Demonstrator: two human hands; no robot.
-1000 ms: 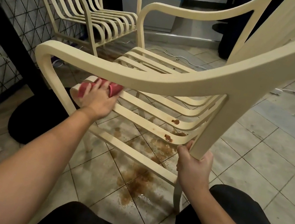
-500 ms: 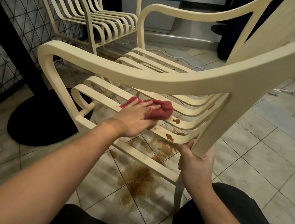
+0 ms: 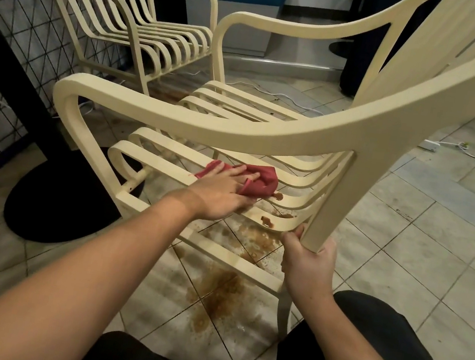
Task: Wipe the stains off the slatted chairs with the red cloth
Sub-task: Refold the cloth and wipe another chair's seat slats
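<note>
A cream slatted chair [image 3: 239,126] stands close in front of me, its near armrest crossing the view. My left hand [image 3: 221,196] presses the red cloth [image 3: 261,180] flat onto the seat slats with straight fingers. Brown stains [image 3: 267,222] sit on the near slats just right of the cloth, one blob [image 3: 278,196] touching its edge. My right hand [image 3: 308,264] grips the lower end of the armrest's rear post. A second cream slatted chair [image 3: 148,29] stands behind to the left.
A brown spill [image 3: 221,290] spreads over the floor tiles under the near chair. A black round base [image 3: 59,206] lies at left beside a wire grid panel [image 3: 13,26]. White cables and a power strip [image 3: 429,145] trail at right. My dark-clad knees fill the bottom edge.
My left hand has slid the red cloth along the slats from the seat's front left end rightward to the stains. My right hand has kept its hold on the post.
</note>
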